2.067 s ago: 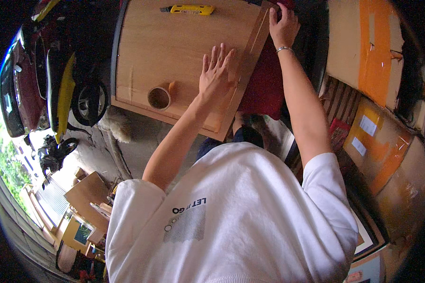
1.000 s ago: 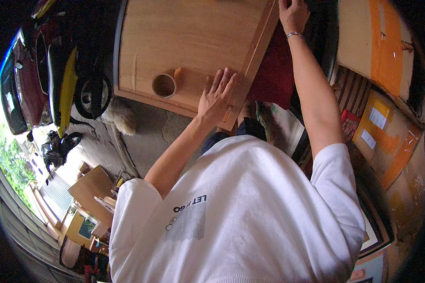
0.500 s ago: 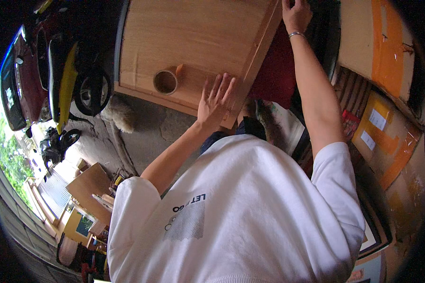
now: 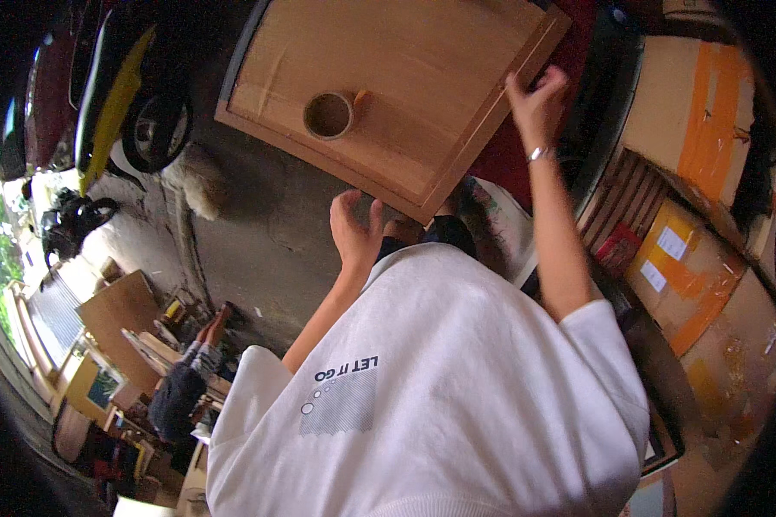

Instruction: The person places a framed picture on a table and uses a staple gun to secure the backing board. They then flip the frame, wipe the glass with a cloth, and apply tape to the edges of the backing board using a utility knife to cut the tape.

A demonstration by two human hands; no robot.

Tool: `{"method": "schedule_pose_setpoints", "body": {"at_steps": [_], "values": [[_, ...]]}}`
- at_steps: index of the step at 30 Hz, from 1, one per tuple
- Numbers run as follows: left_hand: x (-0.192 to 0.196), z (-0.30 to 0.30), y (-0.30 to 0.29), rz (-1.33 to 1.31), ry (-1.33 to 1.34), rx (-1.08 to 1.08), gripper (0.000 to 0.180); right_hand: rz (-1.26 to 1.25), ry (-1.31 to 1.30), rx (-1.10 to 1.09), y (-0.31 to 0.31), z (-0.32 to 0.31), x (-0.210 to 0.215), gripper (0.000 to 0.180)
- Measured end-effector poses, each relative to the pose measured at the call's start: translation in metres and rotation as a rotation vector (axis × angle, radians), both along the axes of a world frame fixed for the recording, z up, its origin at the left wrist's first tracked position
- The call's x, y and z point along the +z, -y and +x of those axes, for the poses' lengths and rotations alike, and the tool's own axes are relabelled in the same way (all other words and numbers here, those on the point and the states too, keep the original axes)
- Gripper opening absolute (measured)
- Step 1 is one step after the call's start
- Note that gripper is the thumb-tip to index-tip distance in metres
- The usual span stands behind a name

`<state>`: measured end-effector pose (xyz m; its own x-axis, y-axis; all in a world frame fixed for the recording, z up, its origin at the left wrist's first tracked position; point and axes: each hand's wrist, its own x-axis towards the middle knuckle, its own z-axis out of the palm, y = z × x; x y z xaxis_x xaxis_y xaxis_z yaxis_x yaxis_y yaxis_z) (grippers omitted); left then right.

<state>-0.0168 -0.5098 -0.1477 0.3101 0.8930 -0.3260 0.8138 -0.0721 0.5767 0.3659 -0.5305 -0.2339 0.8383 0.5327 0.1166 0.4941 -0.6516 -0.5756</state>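
A framed wooden panel (image 4: 422, 77) fills the upper middle of the frame, set at a slant, with a raised border along its lower and right sides. Toward its lower left part sits a round, cup-like thing (image 4: 328, 115) with an orange tab (image 4: 359, 97) at its upper right.

The left hand (image 4: 353, 228) is at the middle of the frame, just below the panel's lower border, its fingers curled and its thumb pointing up; I cannot tell whether it grips the border. The right hand (image 4: 539, 108), slightly blurred, is at the panel's right border in the upper right, fingers bent and one fingertip overlapping the edge; whether it grasps it cannot be told. A metal bracelet (image 4: 539, 153) circles that wrist.

Something dark red (image 4: 504, 151) shows beneath the panel's right side. Cardboard boxes (image 4: 664, 112) with orange tape stand at the right, beside wooden slats (image 4: 625, 194). A black wheel (image 4: 155, 133) and a yellow-and-black vehicle part (image 4: 116, 112) are at the upper left, above grey floor (image 4: 267, 215).
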Motion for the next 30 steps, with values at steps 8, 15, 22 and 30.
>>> {"method": "schedule_pose_setpoints", "body": {"at_steps": [8, 15, 22, 30], "values": [[-0.068, 0.000, 0.053, -0.754, 0.607, 0.503, 0.043, -0.321, -0.331, 0.266, 0.043, -0.151, 0.046, 0.018], [-0.051, 0.023, 0.040, -0.837, 0.696, 0.551, 0.043, -0.355, -0.252, 0.307, 0.049, -0.182, 0.041, 0.019], [-0.067, 0.007, 0.044, -0.902, 0.706, 0.464, 0.043, -0.212, -0.250, 0.144, 0.053, -0.184, 0.046, 0.022], [-0.067, 0.010, 0.043, -0.865, 0.658, 0.423, 0.043, -0.275, -0.397, 0.240, 0.055, -0.194, 0.042, 0.021]]}}
